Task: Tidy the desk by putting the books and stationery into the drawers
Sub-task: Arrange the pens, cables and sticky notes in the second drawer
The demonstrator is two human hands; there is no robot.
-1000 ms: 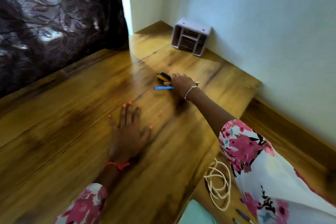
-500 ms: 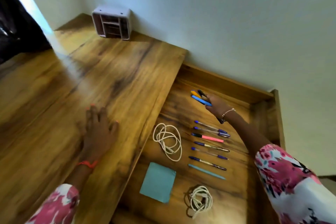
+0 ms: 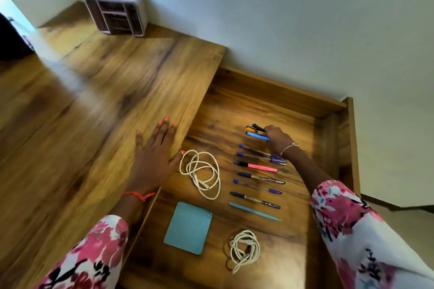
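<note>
Pens (image 3: 260, 178) are mostly in the open drawer (image 3: 277, 91) on the right, seven of them lined up in a tidy row from far to near, each lying left to right. Going from the left: the desk (image 3: 82, 105) takes up the whole left side, and at its far edge, against the wall, there's a little white organizer (image 3: 116, 10) lying on its side with the open face toward the camera. The left hand (image 3: 152, 159) lies flat on the desk right at its right edge, fingers straight and spread, holding nothing, thumb tip poking out toward the drawer. Down in the drawer, just beside that thumb, there's a loose white cable (image 3: 199, 172), and nearer than that a teal notebook (image 3: 187, 227). A second cable (image 3: 244, 248), coiled tighter, sits near-right of the notebook. Then comes the pen row, and at its far end the right hand (image 3: 279, 139) has its fingers curled round a bunch (image 3: 256, 135) of three: one blue, one yellow, one black. They stick out to the left, low over the drawer floor. Can't tell if they touch it.
</note>
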